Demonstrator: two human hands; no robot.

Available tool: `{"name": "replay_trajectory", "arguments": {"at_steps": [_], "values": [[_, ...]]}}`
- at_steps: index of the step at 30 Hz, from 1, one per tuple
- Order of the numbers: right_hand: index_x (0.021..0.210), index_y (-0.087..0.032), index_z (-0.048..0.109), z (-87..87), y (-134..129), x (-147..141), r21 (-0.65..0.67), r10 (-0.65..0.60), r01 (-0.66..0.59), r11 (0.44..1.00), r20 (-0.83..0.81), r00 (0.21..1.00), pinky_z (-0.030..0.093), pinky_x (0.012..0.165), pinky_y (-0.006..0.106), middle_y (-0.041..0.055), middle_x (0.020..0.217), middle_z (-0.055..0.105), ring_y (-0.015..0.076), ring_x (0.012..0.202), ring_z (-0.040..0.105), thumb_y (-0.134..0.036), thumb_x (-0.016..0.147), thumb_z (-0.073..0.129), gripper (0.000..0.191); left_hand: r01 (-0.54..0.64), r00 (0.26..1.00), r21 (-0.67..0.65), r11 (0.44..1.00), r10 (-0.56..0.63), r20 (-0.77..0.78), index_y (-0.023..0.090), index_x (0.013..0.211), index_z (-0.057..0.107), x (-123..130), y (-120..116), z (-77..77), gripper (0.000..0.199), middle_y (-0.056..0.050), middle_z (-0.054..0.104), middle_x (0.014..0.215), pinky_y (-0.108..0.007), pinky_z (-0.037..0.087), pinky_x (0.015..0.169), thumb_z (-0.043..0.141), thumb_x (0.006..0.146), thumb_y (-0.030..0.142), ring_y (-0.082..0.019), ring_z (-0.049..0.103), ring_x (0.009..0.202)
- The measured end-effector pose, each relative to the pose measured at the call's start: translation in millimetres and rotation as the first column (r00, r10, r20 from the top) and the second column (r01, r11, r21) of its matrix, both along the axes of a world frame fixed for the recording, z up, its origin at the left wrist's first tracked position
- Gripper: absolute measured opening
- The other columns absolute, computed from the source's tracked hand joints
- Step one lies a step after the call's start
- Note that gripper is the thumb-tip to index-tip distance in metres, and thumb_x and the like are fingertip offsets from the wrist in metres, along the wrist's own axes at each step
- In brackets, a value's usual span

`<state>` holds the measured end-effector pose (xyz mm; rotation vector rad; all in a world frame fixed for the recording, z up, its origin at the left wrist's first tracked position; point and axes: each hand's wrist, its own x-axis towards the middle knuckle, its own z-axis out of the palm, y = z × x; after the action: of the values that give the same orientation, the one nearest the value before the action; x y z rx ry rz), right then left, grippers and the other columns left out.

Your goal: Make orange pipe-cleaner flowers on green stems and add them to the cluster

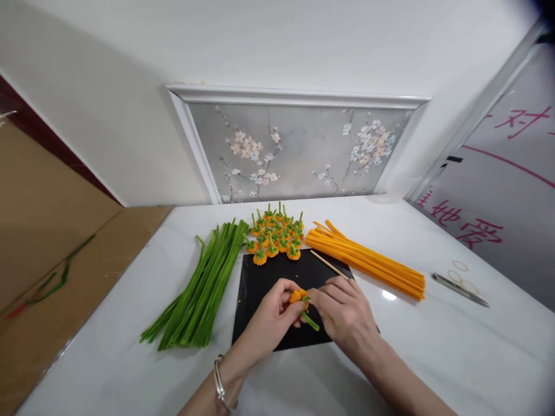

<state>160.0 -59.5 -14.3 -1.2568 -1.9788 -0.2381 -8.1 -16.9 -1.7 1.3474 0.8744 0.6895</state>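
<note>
Over the black mat (255, 312), my left hand (275, 315) pinches a small scalloped orange pipe-cleaner piece (297, 296), shaped like a flower or pumpkin. My right hand (347, 312) is closed at its right side, fingertips on a short green pipe cleaner (311, 322) whose loose end points down and right. The fingers hide part of the join. Behind the mat stand several finished orange pieces (272, 249) with green stems upright. A bundle of green pipe cleaners (203, 289) lies to the left, and a bundle of orange pipe cleaners (368, 257) to the right.
A thin wooden stick (329, 264) lies across the mat's upper right. Pointed metal tweezers or scissors (459, 289) rest on the white table (433, 346) at right, beside thin rings (460, 266). Brown cardboard (65, 248) borders the left; a whiteboard (498, 173) leans right.
</note>
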Motion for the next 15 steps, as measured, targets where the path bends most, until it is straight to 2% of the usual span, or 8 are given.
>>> {"name": "replay_trajectory", "arguments": {"at_steps": [3,5,7,9,12,15], "values": [[0.1,-0.022,0.068,0.7,-0.2,-0.9,0.02,-0.104,0.103,0.994,0.056,0.993,0.035,0.071,0.035,0.0069,0.094,0.068,0.0207,0.084,0.054,-0.014,0.093,0.048,0.023,-0.009,0.999,0.006,1.0,0.009,0.037,0.016,0.098,0.054,-1.0,2.2,-3.4,0.027,0.0,0.059,0.077,-0.024,0.046,0.059,0.061,0.084,0.038,-0.011,0.055,0.062],[0.106,-0.022,0.067,0.0,-0.3,-1.1,0.03,-0.154,0.152,0.988,0.099,0.983,0.035,0.068,0.035,0.008,0.093,0.067,0.0206,0.079,0.053,-0.011,0.092,0.045,0.028,-0.022,0.999,0.015,1.0,0.022,0.037,0.016,0.102,0.057,-2.1,3.1,-5.5,0.028,0.0,0.059,0.076,-0.024,0.046,0.06,0.059,0.085,0.038,-0.011,0.055,0.063],[0.107,-0.019,0.067,-2.3,-0.2,-1.3,0.04,-0.129,0.126,0.991,0.101,0.986,0.037,0.066,0.033,0.0076,0.086,0.066,0.0194,0.072,0.052,-0.007,0.091,0.042,0.031,-0.046,0.999,0.036,0.998,0.046,0.022,0.016,0.105,0.058,-3.0,3.0,-6.7,0.028,0.001,0.059,0.075,-0.024,0.046,0.059,0.06,0.085,0.036,-0.012,0.055,0.064],[0.104,-0.018,0.066,-5.8,0.2,-1.7,0.026,-0.067,0.066,0.998,0.034,0.997,0.041,0.066,0.03,0.007,0.083,0.065,0.0177,0.07,0.055,-0.006,0.092,0.041,0.03,-0.059,0.998,0.058,0.997,0.058,0.01,0.017,0.106,0.059,-3.2,2.7,-6.9,0.028,0.001,0.06,0.075,-0.023,0.045,0.059,0.06,0.084,0.034,-0.012,0.055,0.063],[0.094,-0.019,0.065,-11.0,1.0,-2.4,-0.05,-0.033,0.029,0.998,-0.088,0.996,0.044,0.062,0.025,0.0043,0.075,0.063,0.0147,0.065,0.058,-0.009,0.093,0.043,0.025,-0.067,0.998,0.06,0.996,0.066,0.013,0.016,0.103,0.06,-2.6,2.5,-7.0,0.027,0.0,0.062,0.076,-0.024,0.046,0.058,0.061,0.083,0.033,-0.012,0.054,0.062],[0.085,-0.02,0.063,-14.3,1.9,-3.6,-0.103,-0.013,0.001,0.995,-0.113,0.994,0.043,0.056,0.023,0.0015,0.065,0.059,0.0126,0.056,0.057,-0.014,0.095,0.042,0.024,-0.064,0.998,0.041,0.997,0.063,0.029,0.016,0.1,0.059,-1.7,2.6,-8.3,0.026,-0.001,0.064,0.078,-0.024,0.046,0.058,0.062,0.082,0.034,-0.012,0.055,0.062]]}}
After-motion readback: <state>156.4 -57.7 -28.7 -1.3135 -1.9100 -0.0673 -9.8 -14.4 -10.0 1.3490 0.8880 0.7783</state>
